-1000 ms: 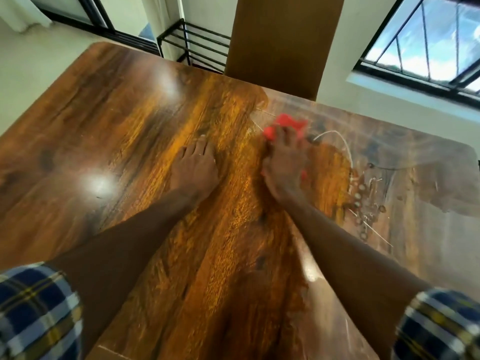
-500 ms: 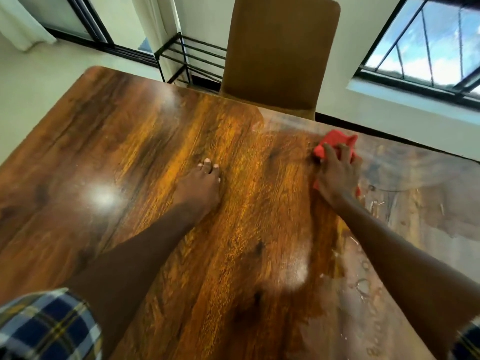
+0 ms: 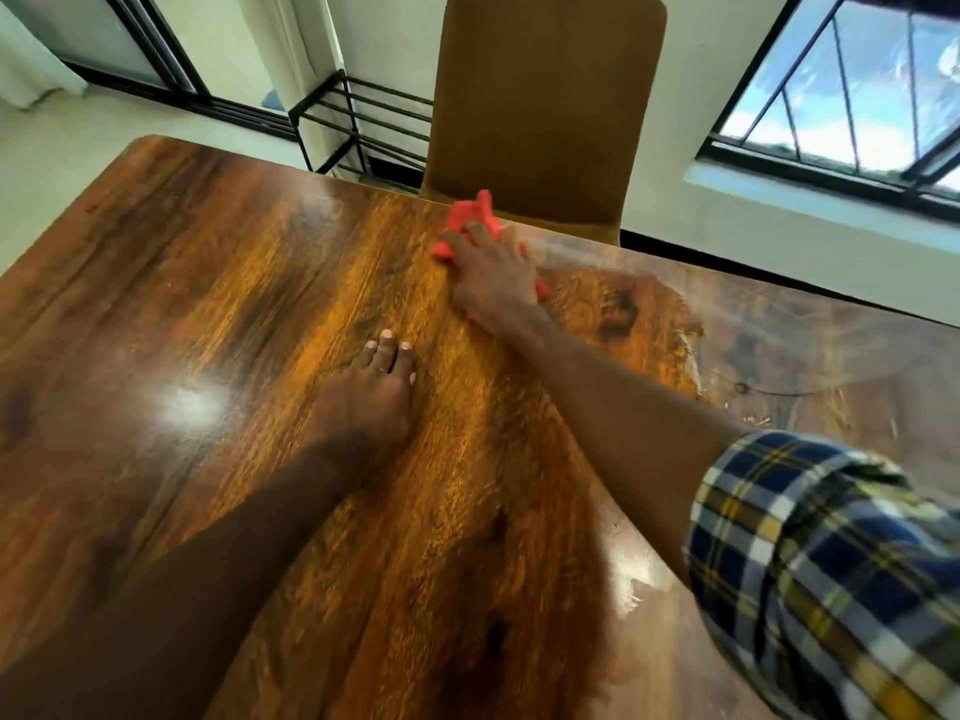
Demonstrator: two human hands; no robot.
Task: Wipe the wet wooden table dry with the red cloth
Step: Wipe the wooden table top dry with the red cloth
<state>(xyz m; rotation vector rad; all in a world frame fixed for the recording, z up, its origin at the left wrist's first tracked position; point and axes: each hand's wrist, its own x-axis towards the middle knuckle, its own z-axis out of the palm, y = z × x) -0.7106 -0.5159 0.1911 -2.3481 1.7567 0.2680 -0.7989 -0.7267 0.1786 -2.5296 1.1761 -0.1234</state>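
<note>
The wooden table (image 3: 208,283) fills most of the view. A crumpled red cloth (image 3: 470,216) lies on it close to the far edge, just in front of the chair. My right hand (image 3: 493,272) presses flat on the cloth and covers most of it; red shows beyond the fingertips and beside the wrist. My left hand (image 3: 371,392) rests palm down on the table's middle, fingers together, holding nothing. A film of water with droplets (image 3: 769,356) covers the right part of the table.
A brown chair (image 3: 545,96) stands pushed in at the far edge. A black metal rack (image 3: 353,122) stands on the floor behind the table, left of the chair. Windows lie at the back left and right.
My right hand has swept the red cloth leftward along the far edge, from the wet right side to in front of the chair. The left hand has stayed flat on the table.
</note>
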